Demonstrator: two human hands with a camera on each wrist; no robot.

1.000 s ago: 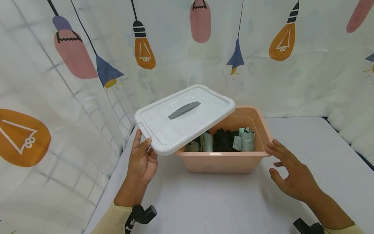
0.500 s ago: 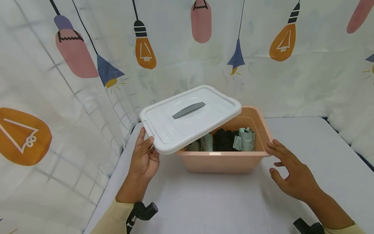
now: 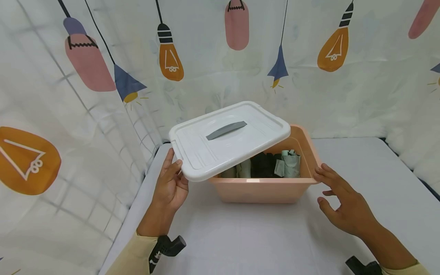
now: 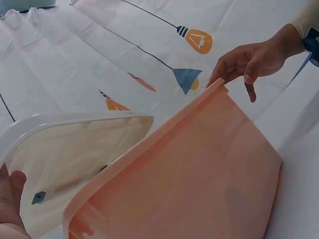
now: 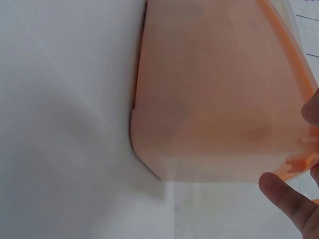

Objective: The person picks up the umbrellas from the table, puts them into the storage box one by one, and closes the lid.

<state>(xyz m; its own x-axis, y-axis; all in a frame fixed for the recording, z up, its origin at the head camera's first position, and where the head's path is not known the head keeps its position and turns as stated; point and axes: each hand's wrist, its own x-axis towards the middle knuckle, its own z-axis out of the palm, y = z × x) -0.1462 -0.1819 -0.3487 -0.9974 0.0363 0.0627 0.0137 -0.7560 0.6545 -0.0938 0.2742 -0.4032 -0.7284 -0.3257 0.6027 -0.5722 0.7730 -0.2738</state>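
A white lid [image 3: 206, 152] with a grey handle [image 3: 227, 130] is tilted above the left part of a peach plastic bin [image 3: 258, 191]. My left hand [image 3: 170, 191] pinches the lid's near left corner between thumb and fingers. In the left wrist view the lid's underside [image 4: 84, 149] shows beside the bin wall [image 4: 189, 169]. My right hand [image 3: 347, 206] touches the bin's right rim with its fingertips, fingers extended and thumb apart. Inside the bin sit several rolled pale green bundles [image 3: 292, 165] and dark bundles [image 3: 262, 165]; the lid hides the left part.
The bin stands on a table with a white cloth [image 3: 261, 236]. Behind and to the left hangs a pale curtain [image 3: 206, 46] printed with lamps and bulbs. The table's left edge runs beside my left arm.
My left hand has shifted slightly right, carrying the lid further over the bin, so more of the bundles are covered. My right hand has stayed at the rim.
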